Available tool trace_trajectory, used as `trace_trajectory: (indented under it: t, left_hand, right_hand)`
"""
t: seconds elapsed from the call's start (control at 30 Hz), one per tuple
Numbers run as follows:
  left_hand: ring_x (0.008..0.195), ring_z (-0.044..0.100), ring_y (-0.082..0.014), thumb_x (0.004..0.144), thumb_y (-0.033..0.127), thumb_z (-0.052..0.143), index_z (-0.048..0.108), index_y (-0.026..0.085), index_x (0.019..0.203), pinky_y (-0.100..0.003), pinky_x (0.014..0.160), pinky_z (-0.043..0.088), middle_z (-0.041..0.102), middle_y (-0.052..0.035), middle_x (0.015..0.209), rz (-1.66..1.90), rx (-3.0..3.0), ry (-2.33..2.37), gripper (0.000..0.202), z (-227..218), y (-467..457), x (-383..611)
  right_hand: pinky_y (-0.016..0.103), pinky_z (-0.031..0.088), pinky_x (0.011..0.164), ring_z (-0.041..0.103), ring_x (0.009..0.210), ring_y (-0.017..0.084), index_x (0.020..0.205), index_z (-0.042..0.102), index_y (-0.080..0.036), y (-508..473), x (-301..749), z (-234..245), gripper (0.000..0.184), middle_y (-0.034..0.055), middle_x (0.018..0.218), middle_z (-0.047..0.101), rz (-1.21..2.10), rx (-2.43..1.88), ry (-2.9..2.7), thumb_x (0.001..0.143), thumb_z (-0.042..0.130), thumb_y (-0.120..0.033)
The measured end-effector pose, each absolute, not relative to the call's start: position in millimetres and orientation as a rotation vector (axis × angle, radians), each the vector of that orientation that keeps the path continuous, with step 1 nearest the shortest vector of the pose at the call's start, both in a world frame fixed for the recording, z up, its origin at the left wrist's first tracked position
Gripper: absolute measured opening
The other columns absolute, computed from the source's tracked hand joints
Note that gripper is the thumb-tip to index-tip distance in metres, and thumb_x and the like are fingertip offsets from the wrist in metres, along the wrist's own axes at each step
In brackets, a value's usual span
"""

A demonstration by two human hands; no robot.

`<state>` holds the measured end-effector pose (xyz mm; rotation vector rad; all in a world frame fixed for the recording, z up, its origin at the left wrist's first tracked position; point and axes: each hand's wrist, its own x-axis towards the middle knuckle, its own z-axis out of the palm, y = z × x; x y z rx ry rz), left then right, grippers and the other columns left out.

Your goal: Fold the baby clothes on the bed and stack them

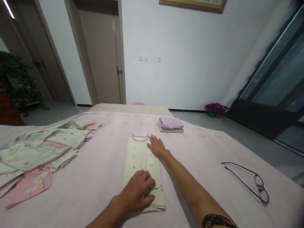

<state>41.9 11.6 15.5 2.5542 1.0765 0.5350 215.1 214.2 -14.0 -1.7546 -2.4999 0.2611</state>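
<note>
A pale cream child's shirt [140,158] with small printed motifs and a lilac neckline lies folded into a long narrow strip on the bed-like surface, its collar pointing away from me. My right hand [157,146] rests flat on the shirt's upper right edge beside the collar, fingers stretched out. Over the lower part of the shirt is my left hand [140,191], fingers bent and thumb held apart from them. A fold or sleeve edge shows by its fingertips; nothing is visible in the gap between thumb and forefinger.
A pink floral cloth [99,190] covers the surface. Loose cream clothes [47,145] and a pink flowered garment [32,186] lie in a heap at left. Folded clothes [171,123] are stacked beyond my right hand. Eyeglasses [257,186] lie at right.
</note>
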Motion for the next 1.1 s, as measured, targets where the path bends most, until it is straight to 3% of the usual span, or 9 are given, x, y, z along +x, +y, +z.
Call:
trace_trajectory:
  t: [0.17, 0.4, 0.6, 0.7, 0.8, 0.9, 1.1]
  left_hand:
    - [0.093, 0.048, -0.0224, 0.075, 0.02, 0.065, 0.056, 0.024, 0.099, -0.035, 0.083, 0.038, 0.056, -0.0039, 0.099, 0.571, 2.547, 1.076, 0.026, 12.0, 10.8, 40.9]
    - [0.093, 0.049, -0.0217, 0.075, 0.02, 0.065, 0.059, 0.023, 0.097, -0.035, 0.083, 0.039, 0.058, -0.0037, 0.098, 0.605, 2.545, 1.076, 0.023, 13.1, 9.3, 41.2]
    - [0.091, 0.053, -0.0214, 0.077, 0.018, 0.063, 0.063, 0.022, 0.095, -0.035, 0.083, 0.041, 0.062, -0.0046, 0.096, 0.68, 2.524, 1.05, 0.018, 12.8, 8.7, 40.7]
    - [0.088, 0.057, -0.0205, 0.087, 0.023, 0.057, 0.066, 0.021, 0.091, -0.034, 0.082, 0.042, 0.066, -0.0052, 0.091, 0.786, 2.383, 1.004, 0.01, 10.2, 10.5, 38.3]
    - [0.082, 0.061, -0.0186, 0.098, 0.035, 0.043, 0.068, 0.019, 0.09, -0.032, 0.079, 0.044, 0.069, -0.0066, 0.085, 0.941, 2.047, 0.979, 0.031, 5.0, 14.3, 32.3]
    - [0.067, 0.06, -0.0163, 0.101, 0.046, 0.033, 0.066, 0.017, 0.083, -0.029, 0.069, 0.045, 0.066, -0.0049, 0.069, 1.179, 1.628, 1.02, 0.047, -3.0, 20.0, 24.6]
    - [0.057, 0.053, -0.0135, 0.096, 0.054, 0.04, 0.062, 0.016, 0.08, -0.024, 0.058, 0.043, 0.058, 0.0002, 0.059, 1.654, 1.072, 1.12, 0.046, -13.9, 35.1, 14.7]
  right_hand:
    - [0.052, 0.002, 0.12, 0.008, 0.151, 0.028, 0.155, 0.026, -0.012, 194.8, 199.2, -3.0, 0.064, 0.014, 0.163, 0.013, 0.058, -1.734, -2.468, 0.1, 0.032, -0.045]
    - [0.047, 0.011, 0.121, 0.017, 0.15, 0.028, 0.154, 0.028, -0.01, 141.5, 173.7, -6.8, 0.069, 0.0146, 0.161, 0.022, 0.136, -1.301, -2.68, 0.1, 0.029, -0.053]
    - [0.048, 0.008, 0.121, 0.016, 0.15, 0.027, 0.154, 0.028, -0.01, 147.5, 167.0, -8.9, 0.067, 0.0147, 0.16, 0.023, 0.088, -1.413, -2.627, 0.101, 0.026, -0.052]
    - [0.049, 0.007, 0.121, 0.016, 0.15, 0.028, 0.153, 0.03, -0.01, 151.3, 165.3, -8.0, 0.066, 0.0155, 0.16, 0.024, -0.005, -1.431, -2.565, 0.101, 0.03, -0.051]
    - [0.05, 0.006, 0.122, 0.016, 0.15, 0.029, 0.152, 0.033, -0.01, 143.8, 165.5, -8.6, 0.065, 0.0159, 0.16, 0.025, -0.125, -1.315, -2.534, 0.1, 0.037, -0.049]
    - [0.052, 0.011, 0.121, 0.019, 0.149, 0.031, 0.149, 0.037, -0.008, 125.1, 168.4, -10.2, 0.063, 0.0186, 0.158, 0.027, -0.157, -1.21, -2.533, 0.099, 0.041, -0.046]
    - [0.052, 0.017, 0.121, 0.018, 0.149, 0.029, 0.152, 0.032, -0.01, 75.3, 177.5, -9.8, 0.066, 0.0168, 0.159, 0.026, 0.031, -1.113, -2.638, 0.1, 0.037, -0.051]
